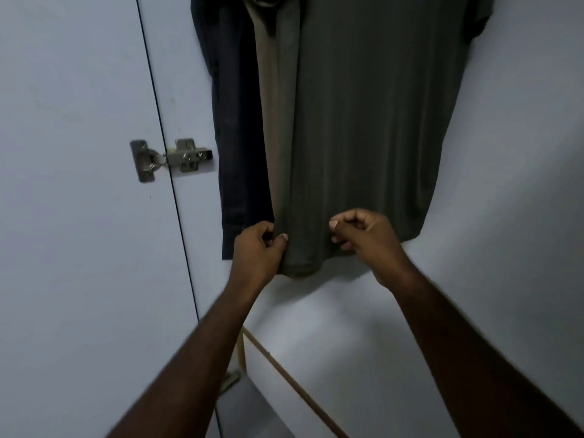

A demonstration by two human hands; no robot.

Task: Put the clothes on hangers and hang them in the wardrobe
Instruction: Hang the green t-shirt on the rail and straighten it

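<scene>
White wardrobe door (79, 216) standing open at left. Olive-green shirt (363, 121) hanging inside, w/ tan garment (268, 121) & dark navy garment (234, 121) beside it. Left hand (259, 251) pinching shirt's bottom-left hem; right hand (363, 235) gripping hem nearby, fingers curled. Metal hinge (170, 158) sitting on door edge.

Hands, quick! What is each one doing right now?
Left hand: pinches the hem of the green shirt.
Right hand: fingers curled at the same hem; cannot tell if it holds it.
</scene>
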